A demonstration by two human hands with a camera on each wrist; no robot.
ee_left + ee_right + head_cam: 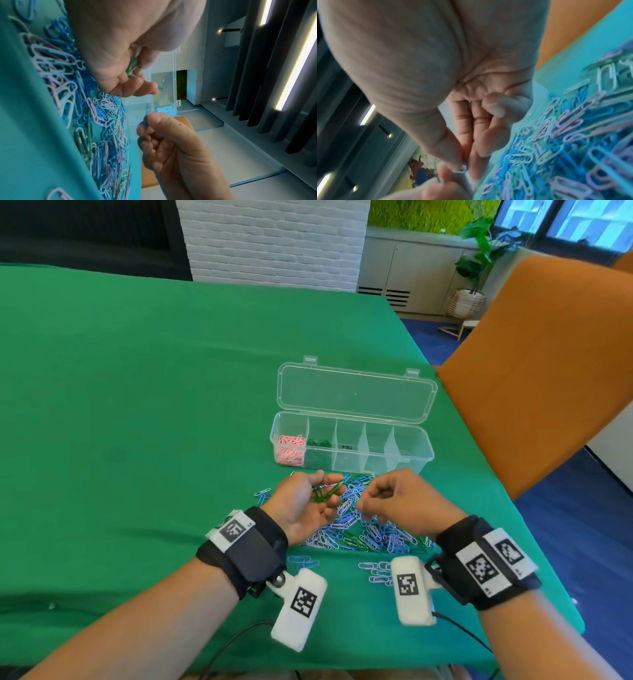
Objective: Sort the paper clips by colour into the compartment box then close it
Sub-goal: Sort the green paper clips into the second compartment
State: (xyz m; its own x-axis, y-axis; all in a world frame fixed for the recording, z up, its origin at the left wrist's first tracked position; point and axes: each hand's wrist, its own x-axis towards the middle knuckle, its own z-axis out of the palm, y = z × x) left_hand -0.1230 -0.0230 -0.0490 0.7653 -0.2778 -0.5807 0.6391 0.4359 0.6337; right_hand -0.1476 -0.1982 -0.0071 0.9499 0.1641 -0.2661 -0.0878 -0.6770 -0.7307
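Near the compartment box (349, 440), the left hand (305, 505) is cupping light, slippery green clips (327, 493); the right hand (400, 498) is pinching a thin blue clip (145, 121) by its edges.

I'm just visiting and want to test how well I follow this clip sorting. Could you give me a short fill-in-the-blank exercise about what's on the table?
1. The compartment box has its lid ____.
2. The leftmost compartment holds ____ clips.
3. The left hand cups a few ____ clips.
4. The right hand pinches one ____ clip above the loose pile.

Missing words: open; pink; green; blue
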